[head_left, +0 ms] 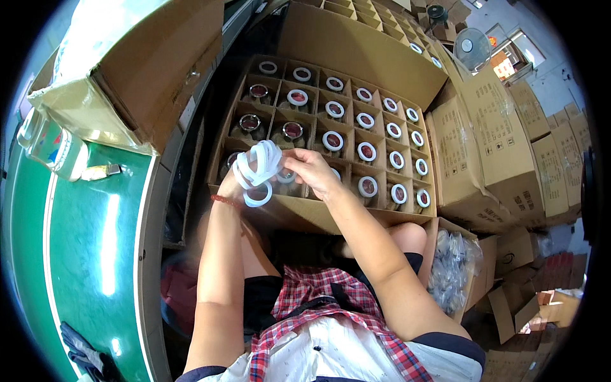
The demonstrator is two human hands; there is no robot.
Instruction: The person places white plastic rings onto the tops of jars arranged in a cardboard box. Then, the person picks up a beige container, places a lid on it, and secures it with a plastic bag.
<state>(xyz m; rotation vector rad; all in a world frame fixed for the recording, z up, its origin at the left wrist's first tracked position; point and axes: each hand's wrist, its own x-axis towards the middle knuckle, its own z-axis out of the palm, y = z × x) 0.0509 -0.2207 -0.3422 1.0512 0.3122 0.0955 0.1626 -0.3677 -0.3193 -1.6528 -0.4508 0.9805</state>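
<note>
**White printed shirt (337, 350) and red plaid apron (305, 293) nearest, two bare hands at a bunch of white rings**

Bent fingers of the right hand (315, 173) reach in beside a bunch of translucent white plastic rings (262, 162); whether they are clamped on one, I cannot tell. The bunch sits at the fingers of the left hand (230, 184), hiding most of them, so their grip cannot be told either. A red beaded bracelet (226, 201) circles the left wrist.

Both hands and the rings are above the near left part of an open brown cardboard carton (305, 205), divided into cells of clear glass jars with reddish tops (333, 141). Most jars wear a white ring round the mouth; several at the left show bare silver-coloured rims.

Further left, a glossy green tabletop (83, 223) bears a clear plastic bottle (60, 153) and dark grey gloves (86, 350). To the right are clear plastic-wrapped pieces in a box (452, 264), stacked brown cartons (484, 140) and, beyond, a round fan (472, 48).
</note>
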